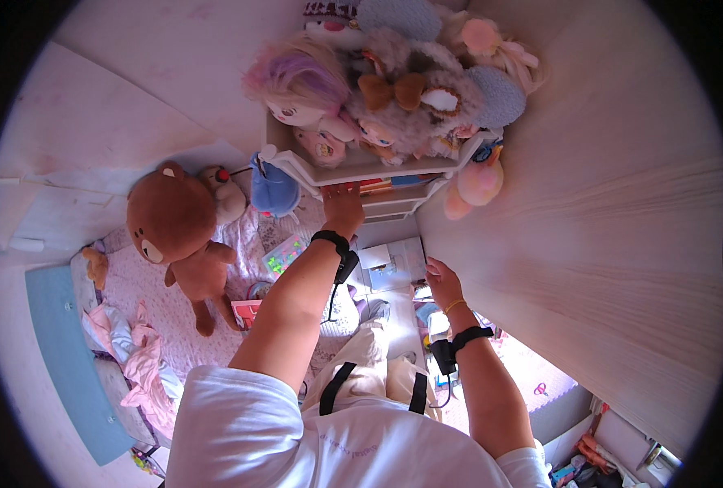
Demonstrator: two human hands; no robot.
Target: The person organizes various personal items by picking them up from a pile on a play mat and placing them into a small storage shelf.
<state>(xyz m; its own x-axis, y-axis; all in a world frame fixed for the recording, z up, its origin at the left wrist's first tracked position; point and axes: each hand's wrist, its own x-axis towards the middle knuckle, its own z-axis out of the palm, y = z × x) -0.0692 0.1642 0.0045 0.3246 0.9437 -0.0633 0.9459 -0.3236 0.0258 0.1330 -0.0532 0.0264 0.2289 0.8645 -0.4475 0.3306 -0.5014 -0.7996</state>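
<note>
My left hand (343, 207) reaches up to the white shelf unit (361, 174), its fingers at the row of books (377, 185) under the top tier; whether it grips one cannot be told. My right hand (442, 280) hangs beside the wood-grain panel (520, 201), fingers partly bent, with nothing visible in it. Dolls and plush toys fill the top tier, among them a doll with pink and purple hair (303, 79) and a fluffy grey-brown plush with a brown bow (392, 91). A blue plush bag (274, 188) hangs left of the shelf.
At left is a bed with a pink patterned sheet (184, 311), a large brown teddy bear (172, 219), crumpled pink clothes (142, 360) and a clear box of colourful pieces (284, 255). A white box (398, 262) sits on the floor below the shelf. Red scissors (540, 388) lie at lower right.
</note>
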